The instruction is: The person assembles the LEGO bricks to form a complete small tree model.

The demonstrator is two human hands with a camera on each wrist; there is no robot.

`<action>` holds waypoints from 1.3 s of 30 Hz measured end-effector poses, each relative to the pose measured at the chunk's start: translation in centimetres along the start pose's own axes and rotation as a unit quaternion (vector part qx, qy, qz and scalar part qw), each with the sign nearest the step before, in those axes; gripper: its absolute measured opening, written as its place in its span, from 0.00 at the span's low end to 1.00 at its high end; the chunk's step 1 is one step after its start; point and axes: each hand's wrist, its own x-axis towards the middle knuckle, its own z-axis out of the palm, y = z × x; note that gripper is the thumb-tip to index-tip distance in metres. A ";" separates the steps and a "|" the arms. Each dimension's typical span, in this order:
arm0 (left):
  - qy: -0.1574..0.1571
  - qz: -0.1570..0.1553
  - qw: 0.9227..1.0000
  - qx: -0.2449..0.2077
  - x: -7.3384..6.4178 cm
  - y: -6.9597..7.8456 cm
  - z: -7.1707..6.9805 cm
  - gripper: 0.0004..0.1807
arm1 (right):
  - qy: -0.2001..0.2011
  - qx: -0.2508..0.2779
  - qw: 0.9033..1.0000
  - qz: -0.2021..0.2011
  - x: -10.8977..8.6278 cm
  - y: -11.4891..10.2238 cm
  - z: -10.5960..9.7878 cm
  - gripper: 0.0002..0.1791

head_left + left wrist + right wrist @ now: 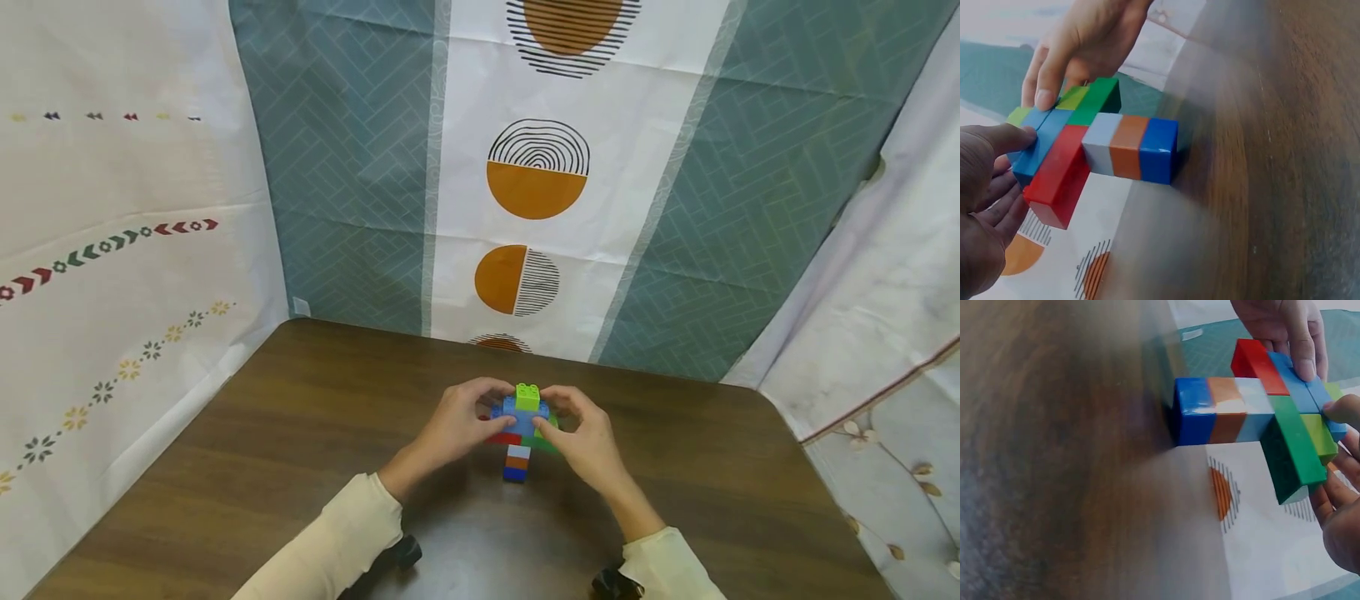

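Note:
A toy brick structure [522, 422] stands upright on the table between the two hands. Its narrow stem has a dark blue brick [1159, 151] at the bottom, then an orange brick [1127, 147] and a whitish brick [1099, 145]. Wider across sit a red brick [1059, 175] and a green brick [1295, 442] end to end. Over them are blue bricks [1300, 394] and a lime brick [1319, 436], with another lime brick [527, 397] on top. My left hand [459, 419] holds the upper blue bricks from the left, thumb in front. From the right, my right hand [588, 435] grips them likewise; some fingertips are hidden behind.
The brown wooden table [300, 433] extends around the structure on all sides. Behind it hangs a patterned cloth [352, 167] with teal panels and orange circles. White cloths [127, 208] hang along the left and right sides.

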 end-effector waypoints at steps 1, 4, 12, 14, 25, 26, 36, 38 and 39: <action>0.000 -0.002 1.000 -0.002 0.1 -0.2 0.0 0.22 | 0.002 -0.001 1.000 0.002 0.0 0.1 0.1 0.23; -0.003 -0.009 1.000 -0.004 0.5 -0.8 0.1 0.22 | 0.003 -0.003 1.000 0.013 0.4 0.6 0.4 0.23; -0.019 -0.054 0.998 0.011 2.3 -2.1 0.3 0.21 | -0.006 0.023 0.998 0.062 1.8 2.0 0.9 0.22; -0.023 -0.069 0.997 0.017 2.6 -2.6 0.5 0.21 | -0.018 0.043 0.996 0.080 2.2 2.5 1.0 0.22; -0.065 -0.148 0.987 0.016 3.9 -5.2 1.2 0.21 | -0.047 0.046 0.981 0.185 3.3 4.2 1.6 0.21; -0.069 -0.152 0.986 0.015 4.0 -5.4 1.3 0.21 | -0.048 0.044 0.979 0.191 3.3 4.3 1.7 0.21; -0.092 -0.175 0.980 0.010 4.4 -6.4 1.9 0.21 | -0.058 0.059 0.973 0.213 3.3 5.0 2.1 0.20; -0.093 -0.172 0.981 0.009 4.4 -6.5 2.0 0.21 | -0.061 0.061 0.973 0.214 3.3 4.9 2.2 0.20; -0.093 -0.171 0.981 0.008 4.4 -6.6 2.0 0.21 | -0.061 0.061 0.973 0.214 3.2 4.9 2.2 0.20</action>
